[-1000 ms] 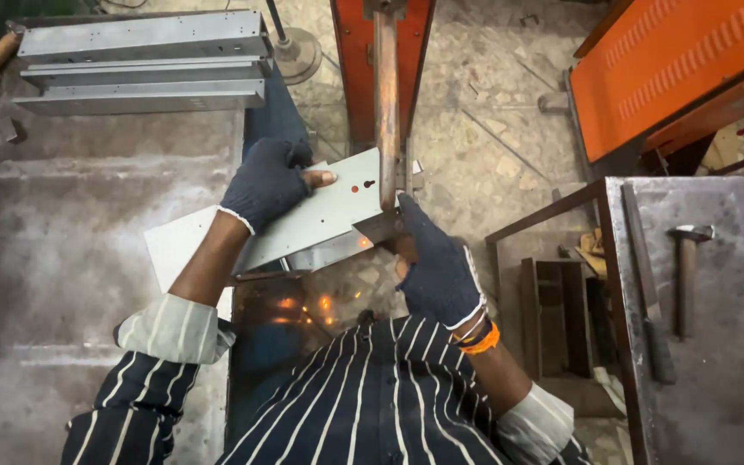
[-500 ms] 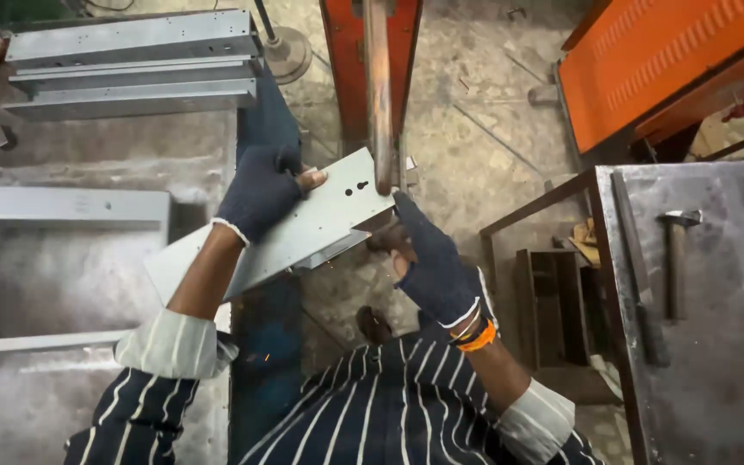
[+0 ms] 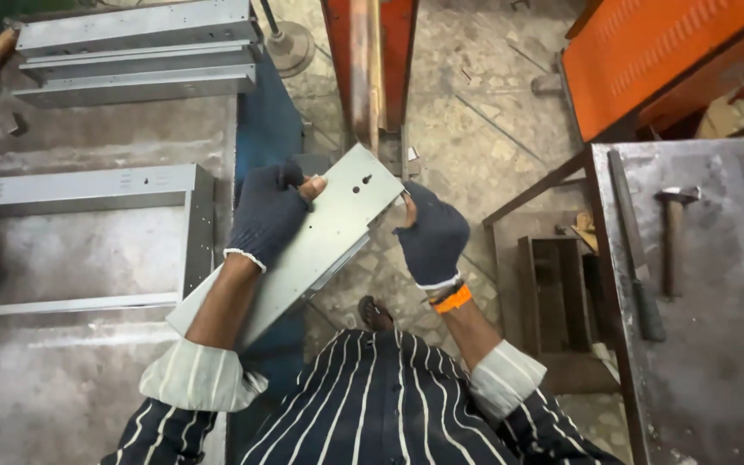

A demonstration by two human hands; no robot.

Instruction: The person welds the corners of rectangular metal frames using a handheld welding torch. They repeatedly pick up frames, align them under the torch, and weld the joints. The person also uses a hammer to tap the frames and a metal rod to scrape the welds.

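1. Head view, only one here. Long grey sheet-metal panel (image 3: 312, 245) held out in front of the chest, long axis running from about 7 o'clock, down near the left forearm, up to 1 o'clock, where the far end sits right at the foot of the orange upright machine post (image 3: 370, 69).

2. Left hand (image 3: 269, 215), dark glove, clamped over the panel's upper long edge, roughly mid-length, bare fingertip poking out on top of the sheet. Clearly gripping.

3. Right hand (image 3: 430, 237), also gloved, orange wristband (image 3: 451, 299), closed around the far corner at about 3 o'clock of the panel. Fingers curled at the edge, so gripping too, though exact contact partly hidden by the glove.

4. Key bit: right hand nearer the post end, left hand nearer the middle. Two small holes showing near the far end.

5. Around it: open grey metal frame (image 3: 88, 194) on the bench at 9 o'clock, stacked channels (image 3: 135, 47) at 11 o'clock, hammer (image 3: 673, 232) and a flat file-like tool (image 3: 635, 250) on the steel table (image 3: 716, 362) at 3 o'clock, well apart from both hands.
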